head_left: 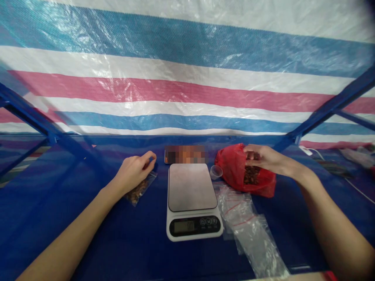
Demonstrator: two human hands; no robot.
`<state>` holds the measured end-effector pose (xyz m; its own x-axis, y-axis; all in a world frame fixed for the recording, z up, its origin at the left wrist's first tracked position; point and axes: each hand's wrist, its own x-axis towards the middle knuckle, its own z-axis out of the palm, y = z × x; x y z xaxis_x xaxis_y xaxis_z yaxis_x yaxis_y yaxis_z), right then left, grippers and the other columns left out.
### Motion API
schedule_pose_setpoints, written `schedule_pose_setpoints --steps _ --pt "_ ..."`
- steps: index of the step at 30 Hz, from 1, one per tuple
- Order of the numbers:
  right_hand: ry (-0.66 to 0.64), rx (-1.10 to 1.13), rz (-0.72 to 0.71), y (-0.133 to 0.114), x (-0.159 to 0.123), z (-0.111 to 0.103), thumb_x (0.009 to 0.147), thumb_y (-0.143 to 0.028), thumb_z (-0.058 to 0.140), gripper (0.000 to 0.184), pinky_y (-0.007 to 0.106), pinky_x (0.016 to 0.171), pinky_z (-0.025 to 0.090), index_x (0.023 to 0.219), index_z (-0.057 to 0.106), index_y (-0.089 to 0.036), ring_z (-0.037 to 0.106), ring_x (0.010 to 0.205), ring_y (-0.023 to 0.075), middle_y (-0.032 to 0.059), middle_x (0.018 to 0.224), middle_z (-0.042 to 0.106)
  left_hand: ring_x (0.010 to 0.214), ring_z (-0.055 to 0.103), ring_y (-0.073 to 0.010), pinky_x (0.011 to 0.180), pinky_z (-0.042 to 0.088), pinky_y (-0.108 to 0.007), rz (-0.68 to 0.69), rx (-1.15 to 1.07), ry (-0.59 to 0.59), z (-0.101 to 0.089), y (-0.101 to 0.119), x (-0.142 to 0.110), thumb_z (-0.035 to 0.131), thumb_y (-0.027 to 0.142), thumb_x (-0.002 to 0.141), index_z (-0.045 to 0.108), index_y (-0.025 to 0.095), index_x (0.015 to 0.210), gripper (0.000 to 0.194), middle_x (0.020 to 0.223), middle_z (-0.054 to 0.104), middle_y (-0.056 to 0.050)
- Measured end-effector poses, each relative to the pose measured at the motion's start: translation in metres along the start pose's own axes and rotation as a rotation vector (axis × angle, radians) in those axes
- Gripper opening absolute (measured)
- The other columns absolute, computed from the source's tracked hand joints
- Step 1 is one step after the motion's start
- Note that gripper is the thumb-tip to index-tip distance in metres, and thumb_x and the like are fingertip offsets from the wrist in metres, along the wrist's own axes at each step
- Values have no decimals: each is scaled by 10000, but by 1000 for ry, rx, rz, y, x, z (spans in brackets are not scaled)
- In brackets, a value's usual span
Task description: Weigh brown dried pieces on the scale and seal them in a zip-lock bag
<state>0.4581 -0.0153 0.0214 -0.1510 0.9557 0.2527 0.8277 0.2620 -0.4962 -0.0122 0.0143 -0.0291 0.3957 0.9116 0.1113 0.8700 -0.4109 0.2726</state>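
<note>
Left of the one digital kitchen scale (191, 201), my left hand (133, 172) sits half-curled, touching one small zip bag (141, 190) of brown pieces (135, 195). Right of the scale, my right hand (263, 159) curls into one red plastic bag (237, 171); whether it grasps anything, I cannot tell. One clear plastic cup (216, 172) stands just beside the scale, with two clear bags (247, 230) lying to its right.

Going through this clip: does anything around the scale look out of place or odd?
The main oddity is directly behind the digital kitchen scale: a pixelated patch hides an object, so it can't be identified. The small clear plastic cup beside the scale also seems tipped on its side, though that's hard to confirm.
</note>
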Motion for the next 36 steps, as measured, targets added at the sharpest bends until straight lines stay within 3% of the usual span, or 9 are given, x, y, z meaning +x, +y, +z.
schedule_pose_setpoints --steps 5,9,18,25,28,31,36 --pt "-88 -92 -109 15 1 14 870 -457 750 338 494 923 619 1142 754 -256 749 1075 362 122 1065 770 779 753 -297 633 375 -318 -218 232 5 -10 -8 0 406 402 1044 589 276 1371 396 746 751 -22" --pt "-159 -122 -192 32 -7 22 933 -327 610 256 520 991 597 1132 744 -235 740 1097 347 138 1144 745 874 761 -366 698 467 -370 -379 382 28 -18 -13 -3 368 393 1042 532 262 1487 492 877 780 -109" --pt "-176 -122 -243 30 -14 24 968 -375 594 335 479 1073 579 1256 700 -240 698 1183 308 132 1254 669 988 764 -380 822 535 -428 -391 290 53 -20 -8 -4 380 415 1027 565 286 1462 490 974 802 -111" --pt "-118 -195 -150 47 -14 29 883 -293 659 536 567 1168 500 1414 649 -220 577 1418 390 172 1391 679 981 767 -351 799 512 -378 -389 196 70 -18 -10 -4 409 405 1004 600 286 1416 469 954 806 -91" --pt "-130 -158 -215 42 -9 27 883 -248 662 406 507 1130 538 1283 729 -262 674 1296 349 127 1276 746 985 762 -344 784 499 -367 -392 173 85 -18 -11 -4 410 402 998 604 299 1407 464 966 809 -80" --pt "-132 -124 -261 31 -6 23 896 -179 613 292 416 985 603 1124 775 -260 752 1079 293 103 1116 772 975 760 -341 765 478 -359 -383 159 96 -18 -9 -5 416 396 993 608 305 1400 460 928 802 -66" --pt "-95 -145 -261 23 -7 16 886 -125 536 246 324 751 580 905 756 -234 730 814 225 79 952 747 932 755 -325 723 431 -343 -361 148 129 -17 -1 -6 424 377 979 638 306 1371 452 886 782 -53"
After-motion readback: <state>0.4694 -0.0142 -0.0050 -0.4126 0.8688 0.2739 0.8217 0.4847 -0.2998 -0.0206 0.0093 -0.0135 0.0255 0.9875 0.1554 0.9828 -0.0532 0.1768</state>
